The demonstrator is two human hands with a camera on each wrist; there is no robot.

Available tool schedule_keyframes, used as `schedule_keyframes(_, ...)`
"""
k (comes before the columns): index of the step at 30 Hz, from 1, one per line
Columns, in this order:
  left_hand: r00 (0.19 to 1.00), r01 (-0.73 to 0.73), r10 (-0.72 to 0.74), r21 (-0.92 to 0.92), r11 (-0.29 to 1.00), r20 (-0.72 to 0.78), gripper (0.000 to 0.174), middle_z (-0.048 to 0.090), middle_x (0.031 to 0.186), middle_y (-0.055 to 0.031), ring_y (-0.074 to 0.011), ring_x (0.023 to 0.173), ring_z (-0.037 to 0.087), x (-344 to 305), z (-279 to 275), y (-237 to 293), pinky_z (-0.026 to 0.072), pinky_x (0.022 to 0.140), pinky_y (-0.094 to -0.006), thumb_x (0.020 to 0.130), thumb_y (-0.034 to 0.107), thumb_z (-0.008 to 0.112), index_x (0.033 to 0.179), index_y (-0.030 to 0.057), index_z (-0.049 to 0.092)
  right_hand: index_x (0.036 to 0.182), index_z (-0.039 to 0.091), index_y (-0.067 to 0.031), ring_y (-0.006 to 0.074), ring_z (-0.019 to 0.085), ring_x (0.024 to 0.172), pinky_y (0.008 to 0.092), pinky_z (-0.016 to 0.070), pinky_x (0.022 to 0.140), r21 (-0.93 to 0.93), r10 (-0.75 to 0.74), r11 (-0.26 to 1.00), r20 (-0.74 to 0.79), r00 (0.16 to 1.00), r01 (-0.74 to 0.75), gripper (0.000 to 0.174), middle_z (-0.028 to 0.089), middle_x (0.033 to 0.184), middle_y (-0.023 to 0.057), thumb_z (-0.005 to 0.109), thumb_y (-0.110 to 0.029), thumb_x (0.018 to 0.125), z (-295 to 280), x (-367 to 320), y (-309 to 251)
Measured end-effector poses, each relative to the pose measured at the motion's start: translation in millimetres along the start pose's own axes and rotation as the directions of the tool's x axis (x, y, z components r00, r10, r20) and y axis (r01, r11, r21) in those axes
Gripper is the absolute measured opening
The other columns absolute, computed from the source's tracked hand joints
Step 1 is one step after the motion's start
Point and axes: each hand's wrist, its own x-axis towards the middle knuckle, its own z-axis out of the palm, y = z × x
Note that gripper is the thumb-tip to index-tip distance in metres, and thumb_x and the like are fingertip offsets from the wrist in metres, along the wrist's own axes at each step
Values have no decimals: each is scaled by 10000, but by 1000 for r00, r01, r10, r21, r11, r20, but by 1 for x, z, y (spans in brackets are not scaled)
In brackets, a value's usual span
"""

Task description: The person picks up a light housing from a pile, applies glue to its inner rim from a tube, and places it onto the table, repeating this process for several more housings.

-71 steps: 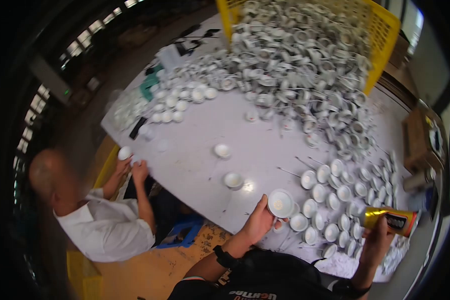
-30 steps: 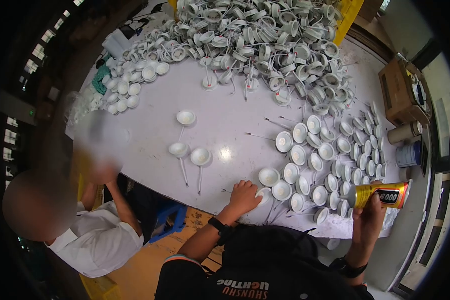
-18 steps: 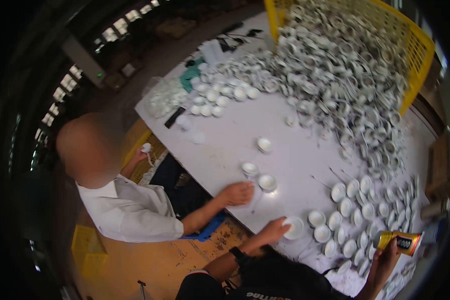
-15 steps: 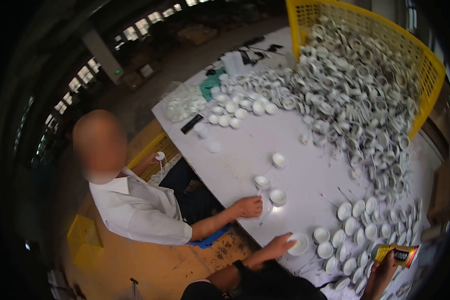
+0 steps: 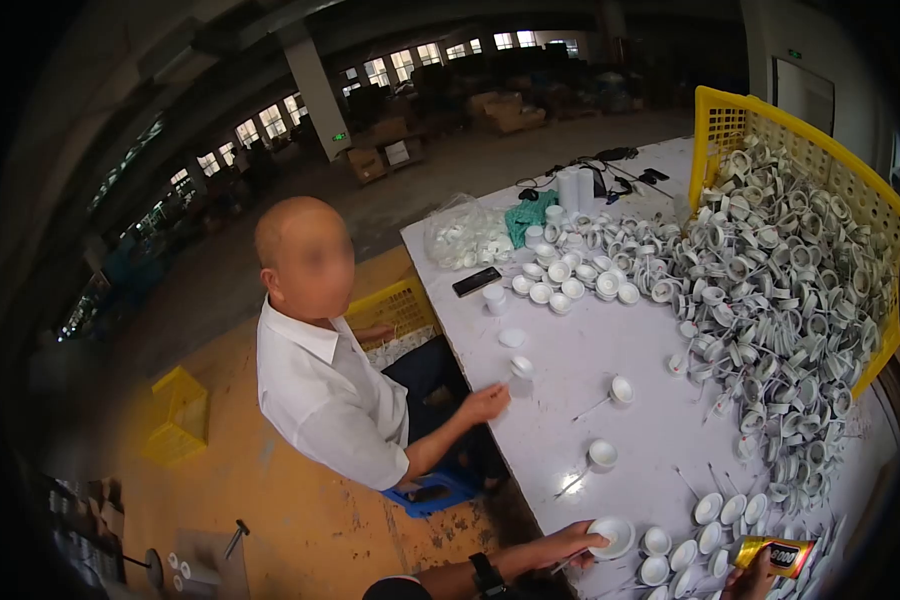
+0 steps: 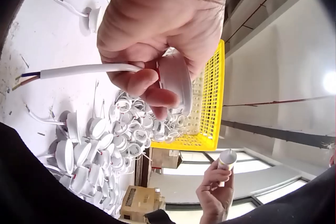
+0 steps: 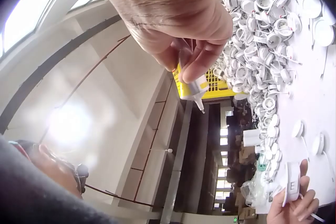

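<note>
My left hand [image 5: 570, 543] grips a white round downlight [image 5: 613, 537] above the table's front edge. In the left wrist view its fingers curl round the rim, and a white cable [image 6: 84, 70] with bare wire ends sticks out past them. A yellow glue tube [image 5: 773, 556] marked 8000 is in my right hand [image 5: 748, 582], low at the right. From the right wrist, the tube's pale nozzle [image 7: 198, 102] points down and away from the fingers. Beside my hands stand rows of downlights [image 5: 683, 555], cups facing up.
A seated person [image 5: 330, 370] in a white shirt reaches over the table [image 5: 560, 420] near a downlight [image 5: 521, 367]. Two more downlights stand mid-table. A heap of housings [image 5: 770, 290] spills from a yellow crate [image 5: 810, 135]. A phone [image 5: 477, 282] lies by white cups.
The head view has swung up and left. My left hand, earlier at the downlight rows, now holds a downlight. The other person's hand has drawn back with one downlight shifted toward them.
</note>
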Motion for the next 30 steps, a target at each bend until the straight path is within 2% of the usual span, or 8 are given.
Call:
schedule_keyframes(7, 996, 50, -42, -107, 993, 74, 345, 460, 706, -12, -52, 491, 431, 3, 4, -2, 295, 379, -179, 798, 300, 466, 1000, 25, 417, 928, 534, -42, 103, 527, 633, 186, 376, 491, 3, 11, 1000, -15, 1000, -11, 173, 585, 774, 48, 551, -154, 799, -10, -1, 0)
schedule_keyframes(10, 998, 39, -24, -270, 962, 62, 349, 475, 702, -20, -60, 488, 431, 7, 5, -10, 295, 380, -185, 819, 342, 443, 972, 29, 427, 924, 535, -46, 103, 520, 624, 191, 376, 492, 7, -1, 1000, 11, 1000, 1, 163, 582, 786, 45, 552, -148, 798, -15, 0, -1)
schedule_keyframes(12, 966, 50, 45, -359, 932, 253, 408, 514, 733, -44, -80, 482, 440, 14, -1, -17, 302, 378, -198, 841, 425, 374, 966, 41, 432, 907, 534, -51, 107, 515, 615, 189, 376, 488, 44, -28, 999, -33, 999, 30, 144, 577, 799, 43, 555, -135, 793, -16, -2, -2)
schedule_keyframes(15, 977, 121, -16, -490, 863, 214, 492, 541, 773, -64, -110, 500, 473, 11, 9, -7, 333, 399, -204, 850, 493, 279, 1003, 52, 433, 899, 539, -59, 105, 519, 617, 184, 390, 485, 43, -53, 998, -16, 998, 54, 135, 577, 813, 50, 558, -134, 789, -15, -5, -5)
schedule_keyframes(18, 959, 161, -19, -491, 856, 283, 534, 547, 870, -79, -138, 604, 509, 4, 17, 11, 390, 465, -214, 870, 476, 193, 1169, 67, 363, 890, 548, -63, 101, 527, 628, 183, 410, 490, 47, -142, 989, 58, 988, 139, 131, 582, 817, 61, 558, -142, 786, 3, -16, -15)
schedule_keyframes(25, 938, 139, 41, -485, 863, 343, 458, 527, 913, -49, -145, 704, 540, 5, 29, 25, 415, 493, -230, 883, 438, 205, 1142, 102, 380, 869, 563, -60, 103, 538, 639, 179, 416, 495, 58, -128, 990, 46, 991, 125, 113, 593, 792, 67, 554, -140, 789, -4, -17, -16)
schedule_keyframes(27, 935, 132, 52, -481, 867, 351, 491, 502, 964, -56, -160, 712, 528, 11, 27, 15, 412, 540, -247, 893, 404, 190, 1270, 95, 253, 876, 564, -52, 107, 535, 628, 177, 406, 486, 71, -96, 993, -25, 995, 97, 123, 595, 777, 61, 551, -144, 796, -9, -18, -13)
schedule_keyframes(30, 926, 153, 63, -521, 840, 373, 473, 500, 964, -66, -178, 742, 525, 14, 28, 12, 416, 564, -259, 897, 384, 206, 1265, 90, 246, 884, 563, -46, 111, 530, 615, 180, 396, 479, 86, -84, 993, -22, 996, 86, 137, 595, 772, 55, 547, -155, 802, -21, -16, -9)
